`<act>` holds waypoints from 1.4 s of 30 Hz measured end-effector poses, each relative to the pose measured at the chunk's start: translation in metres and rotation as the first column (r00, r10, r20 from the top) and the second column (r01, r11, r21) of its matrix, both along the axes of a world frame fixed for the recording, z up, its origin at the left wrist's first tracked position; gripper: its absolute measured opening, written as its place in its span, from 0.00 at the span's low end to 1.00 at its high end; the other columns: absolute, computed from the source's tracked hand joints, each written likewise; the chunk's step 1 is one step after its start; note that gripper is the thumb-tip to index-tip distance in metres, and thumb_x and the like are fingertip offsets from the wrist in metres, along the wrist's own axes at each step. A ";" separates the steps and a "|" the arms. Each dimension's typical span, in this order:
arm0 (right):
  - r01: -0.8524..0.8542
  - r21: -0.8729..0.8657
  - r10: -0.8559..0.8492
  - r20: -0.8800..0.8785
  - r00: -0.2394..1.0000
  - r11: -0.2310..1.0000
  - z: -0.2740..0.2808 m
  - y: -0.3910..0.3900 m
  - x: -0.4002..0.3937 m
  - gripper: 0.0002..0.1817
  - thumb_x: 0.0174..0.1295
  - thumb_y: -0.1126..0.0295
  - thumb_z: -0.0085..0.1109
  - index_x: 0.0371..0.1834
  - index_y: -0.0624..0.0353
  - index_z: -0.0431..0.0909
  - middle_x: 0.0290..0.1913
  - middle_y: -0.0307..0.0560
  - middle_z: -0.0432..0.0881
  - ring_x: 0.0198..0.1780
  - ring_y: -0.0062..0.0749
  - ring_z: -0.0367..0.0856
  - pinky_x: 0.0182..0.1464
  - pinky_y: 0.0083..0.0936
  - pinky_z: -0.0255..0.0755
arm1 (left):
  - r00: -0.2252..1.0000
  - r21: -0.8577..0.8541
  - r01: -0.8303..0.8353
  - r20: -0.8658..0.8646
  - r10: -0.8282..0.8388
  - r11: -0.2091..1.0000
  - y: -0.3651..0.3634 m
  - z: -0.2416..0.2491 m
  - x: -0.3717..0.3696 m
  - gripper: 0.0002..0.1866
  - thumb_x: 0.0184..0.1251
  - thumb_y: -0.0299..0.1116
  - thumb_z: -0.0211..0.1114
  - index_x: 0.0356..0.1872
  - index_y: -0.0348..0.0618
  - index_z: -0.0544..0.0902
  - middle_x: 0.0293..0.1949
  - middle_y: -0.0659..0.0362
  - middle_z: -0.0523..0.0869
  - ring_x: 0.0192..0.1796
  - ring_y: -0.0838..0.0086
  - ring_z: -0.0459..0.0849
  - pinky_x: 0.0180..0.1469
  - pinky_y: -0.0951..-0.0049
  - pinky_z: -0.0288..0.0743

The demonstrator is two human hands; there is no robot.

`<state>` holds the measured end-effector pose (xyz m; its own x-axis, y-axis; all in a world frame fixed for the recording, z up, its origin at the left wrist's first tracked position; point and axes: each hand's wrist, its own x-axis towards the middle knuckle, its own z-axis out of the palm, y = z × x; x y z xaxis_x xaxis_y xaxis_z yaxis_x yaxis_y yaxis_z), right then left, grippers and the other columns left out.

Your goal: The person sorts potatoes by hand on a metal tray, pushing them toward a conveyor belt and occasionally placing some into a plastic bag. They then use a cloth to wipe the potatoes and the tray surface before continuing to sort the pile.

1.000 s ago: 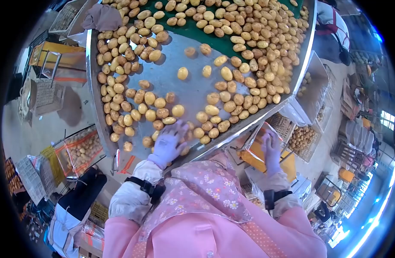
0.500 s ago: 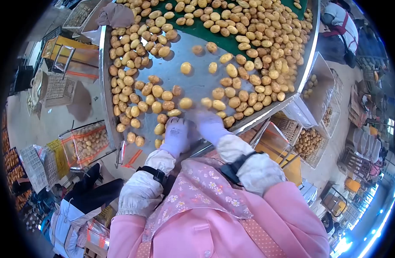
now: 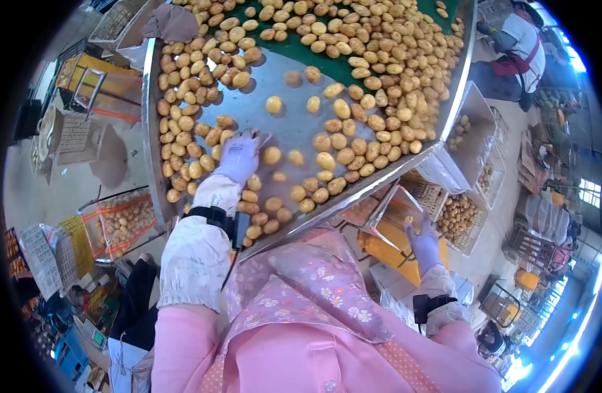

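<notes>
My left hand (image 3: 240, 157), in a pale purple glove, reaches over the metal table (image 3: 274, 72), palm down with fingers apart. Beside its fingers lies a yellow potato (image 3: 271, 155), and others surround the wrist. Off the table's right edge, my right hand (image 3: 425, 243), gloved alike, has its fingers spread above an orange-yellow sack (image 3: 387, 253). A small potato (image 3: 409, 220) shows near its thumb tip; whether it touches the glove is unclear. A dense heap of potatoes (image 3: 399, 72) covers the table's right side.
A metal rim (image 3: 379, 179) edges the table. Beyond it stand a white-lined box (image 3: 471, 131) and a crate of potatoes (image 3: 459, 219). At the left are a mesh bag of potatoes (image 3: 121, 223) and a crate (image 3: 80, 137). A person (image 3: 523, 52) is at the upper right.
My hands have moved apart: the left went up and left over the potatoes, the right swung off the table to the right. Some potatoes near the front edge have shifted.
</notes>
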<state>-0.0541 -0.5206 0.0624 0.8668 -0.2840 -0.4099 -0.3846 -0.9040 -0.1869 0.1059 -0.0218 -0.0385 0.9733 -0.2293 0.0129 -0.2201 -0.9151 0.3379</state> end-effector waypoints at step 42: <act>-0.608 0.018 0.539 0.444 0.716 0.794 -0.080 0.535 0.545 0.36 0.68 0.36 0.57 0.75 0.38 0.72 0.83 0.58 0.58 0.78 0.57 0.66 0.75 0.70 0.57 | 0.748 -0.059 -0.661 0.018 0.663 0.748 0.180 0.021 0.175 0.31 0.64 0.24 0.60 0.70 0.53 0.79 0.66 0.40 0.78 0.62 0.41 0.80 0.63 0.50 0.77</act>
<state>0.4909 0.0148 -0.0180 0.9339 0.3573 0.0125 0.3383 -0.8719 -0.3541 0.2813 0.1579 -0.0176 0.8793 0.4742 0.0440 0.4226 -0.8196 0.3869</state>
